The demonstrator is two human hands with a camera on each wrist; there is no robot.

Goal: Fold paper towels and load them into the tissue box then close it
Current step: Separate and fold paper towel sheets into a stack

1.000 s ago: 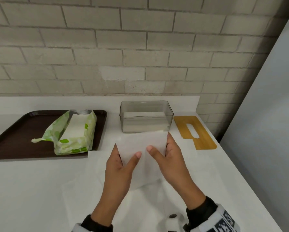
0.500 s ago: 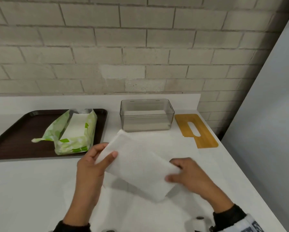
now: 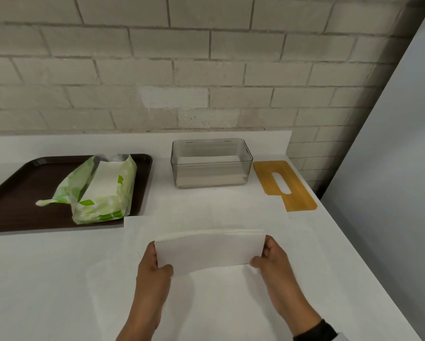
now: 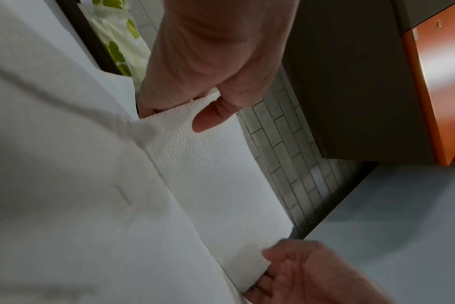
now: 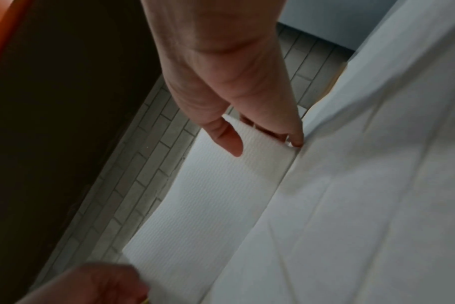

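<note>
Folded paper towel point(image 3: 210, 252) held up on edge between both hands, near front of white counter point(image 3: 46, 279), long side running left-right, top edge slightly bowed. Left hand point(image 3: 155, 269) pinching left end: thumb on near face, fingers behind, hidden in head view. In left wrist view, left hand point(image 4: 210, 61) thumb lying flat on textured towel point(image 4: 216, 174) face, other fingers curled behind the end. Right hand point(image 3: 273, 259) pinching right end same way, thumb in front at lower corner. In right wrist view, right hand point(image 5: 221, 72) thumb on near face of towel point(image 5: 203, 205), fingers pressed together behind the end, tips down at counter level. Bottom edge of towel at or just above another flat unfolded paper sheet point(image 3: 206, 212) spread on counter; contact cannot be told. More flat sheets under the forearms, edges faint.

Clear tissue box point(image 3: 211, 163) open-topped, standing toward back of counter beyond the held towel, well apart from it, a low stack of white towels inside on the bottom. Wooden lid point(image 3: 284, 184) with oval slot lying flat just right of box, near corner covered by the spread sheet. Dark brown tray point(image 3: 14, 193) at left, holding opened green-and-white towel pack point(image 3: 101, 190), white stack showing in the torn top. Pale brick wall point(image 3: 157, 70) behind counter, grey panel point(image 3: 391, 168) at right. Dark sleeve cuff point(image 3: 317, 331) on right wrist.
</note>
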